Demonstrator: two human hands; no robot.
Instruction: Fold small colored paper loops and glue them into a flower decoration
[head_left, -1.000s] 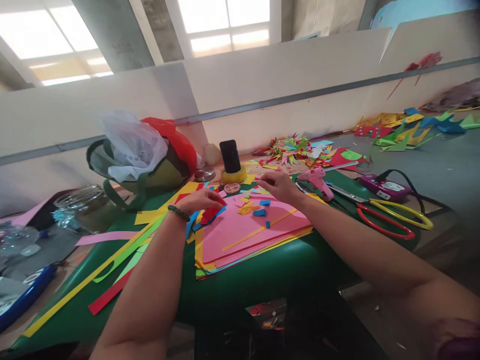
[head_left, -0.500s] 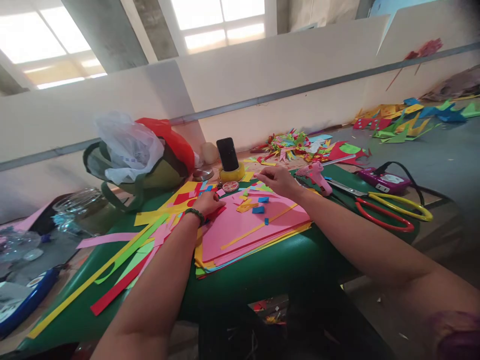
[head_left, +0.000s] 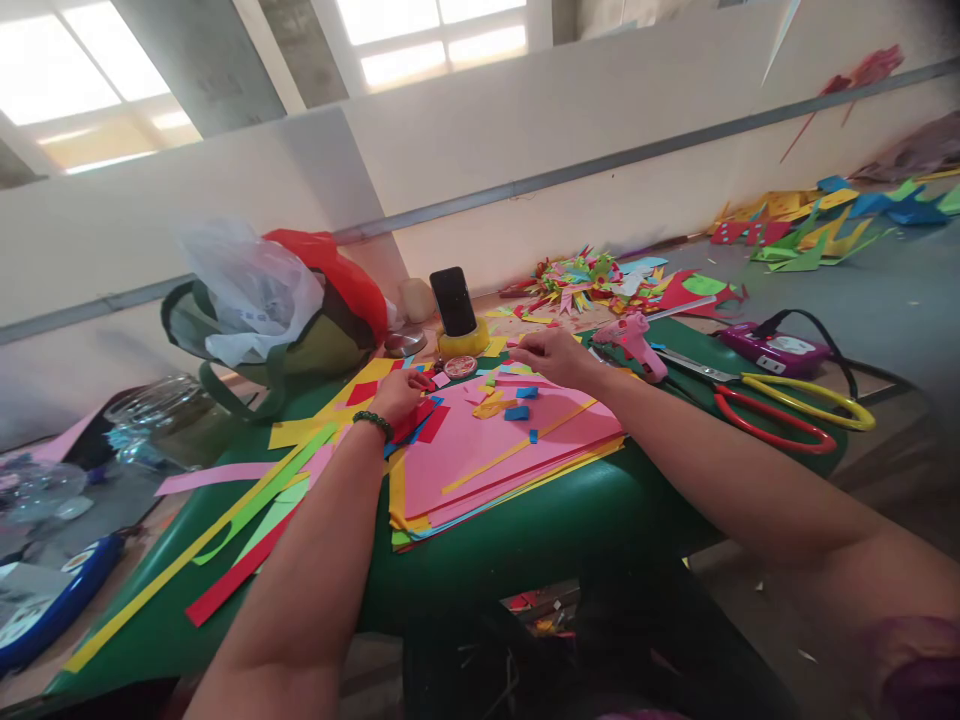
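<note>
My left hand (head_left: 400,394), with a dark beaded bracelet (head_left: 373,425) at its wrist, is over small red and blue paper pieces at the left edge of a stack of pink paper (head_left: 487,462). Its fingers are drawn together; what they hold is too small to make out. Above the stack's far right part is my right hand (head_left: 553,357), thumb and fingers pinched, their contents unclear. Blue paper pieces (head_left: 517,412), yellow scraps (head_left: 491,405) and a thin yellow strip (head_left: 517,452) lie on the pink sheets. A round patterned tin (head_left: 460,367) sits between the hands.
A pink glue gun (head_left: 632,342) and large scissors (head_left: 776,415) with red and yellow handles lie at right. Behind, a phone (head_left: 453,300) leans on a yellow tape roll (head_left: 463,342). Long paper strips (head_left: 187,570) and a green bag (head_left: 300,350) are at left.
My left hand has shifted slightly left and away from me, uncovering more red and blue paper at the stack's edge. The right hand stays nearly in place, fingers still pinched.
</note>
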